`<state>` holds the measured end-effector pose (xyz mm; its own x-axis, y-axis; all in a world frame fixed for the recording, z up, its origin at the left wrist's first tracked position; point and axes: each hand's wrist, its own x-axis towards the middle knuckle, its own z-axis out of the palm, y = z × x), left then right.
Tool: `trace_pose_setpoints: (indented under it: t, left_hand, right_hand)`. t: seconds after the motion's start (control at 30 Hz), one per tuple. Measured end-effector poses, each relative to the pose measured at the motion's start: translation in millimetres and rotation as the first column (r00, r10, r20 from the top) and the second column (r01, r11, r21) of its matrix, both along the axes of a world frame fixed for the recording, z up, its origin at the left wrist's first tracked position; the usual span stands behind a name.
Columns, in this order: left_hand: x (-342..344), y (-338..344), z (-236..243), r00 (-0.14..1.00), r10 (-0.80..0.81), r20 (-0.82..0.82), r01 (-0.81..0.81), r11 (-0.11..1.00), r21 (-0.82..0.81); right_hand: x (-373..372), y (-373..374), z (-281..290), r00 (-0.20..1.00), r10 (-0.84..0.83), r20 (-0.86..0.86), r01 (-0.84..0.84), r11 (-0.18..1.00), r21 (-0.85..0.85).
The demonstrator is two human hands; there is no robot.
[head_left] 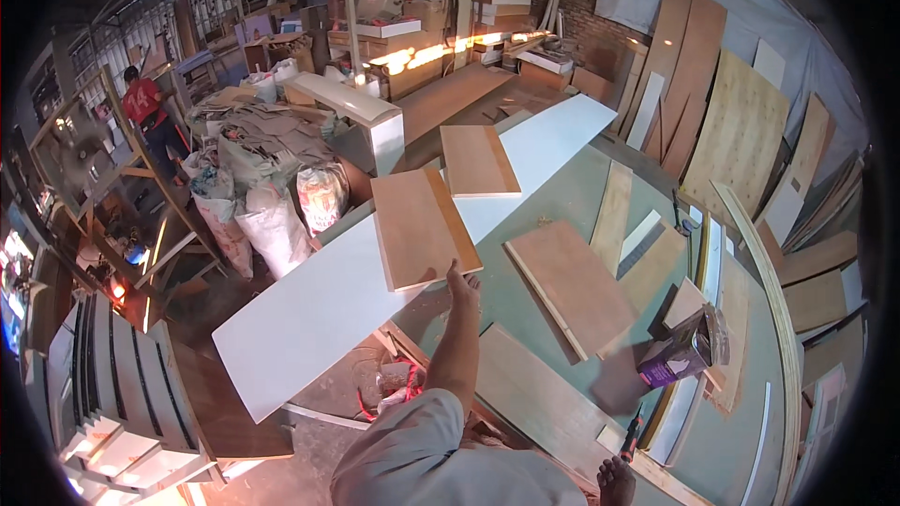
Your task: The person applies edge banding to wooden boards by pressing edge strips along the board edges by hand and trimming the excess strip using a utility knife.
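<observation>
My left hand (464,289) reaches forward and grips the near right corner of a brown wooden panel (412,230), its fingers partly hidden. That panel lies across a long white board (309,342). A second, smaller brown panel (476,157) sits just beyond it on the same board. At the lower right, my right hand (616,482) is close to the body with its fingers curled. Just past those fingers is an orange-and-black handled tool (634,433); whether the fingers touch it is unclear.
A green worktable (534,290) carries a loose brown panel (572,286), wood strips (614,206) and a purple tin (677,356). Stuffed sacks (272,225) stand left, beyond the white board. Sheets (736,131) lean on the right wall. Another person (145,108) stands far left.
</observation>
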<state>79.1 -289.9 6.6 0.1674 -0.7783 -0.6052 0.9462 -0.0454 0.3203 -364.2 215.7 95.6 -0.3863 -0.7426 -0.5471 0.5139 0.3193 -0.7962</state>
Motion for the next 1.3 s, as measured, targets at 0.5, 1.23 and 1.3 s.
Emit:
trace_pose_setpoints:
  t: [0.5, 1.23, 1.3]
  left_hand:
    - [109, -1, 4, 0.954, 0.137, 0.268, 0.012, 0.873, -0.488]
    - [233, 344, 70, 0.837, 0.035, 0.545, 0.120, 0.962, -0.246]
    - [223, 352, 71, 0.828, 0.025, 0.561, 0.119, 0.969, -0.218]
  right_hand:
    - [-10, -300, -118, 0.813, 0.397, -0.427, -0.506, 0.844, -0.178]
    - [-14, -421, 3, 0.981, 0.011, -0.193, -0.041, 0.988, -0.151]
    - [-1, -399, 30, 0.944, 0.258, -0.205, -0.302, 0.927, -0.223]
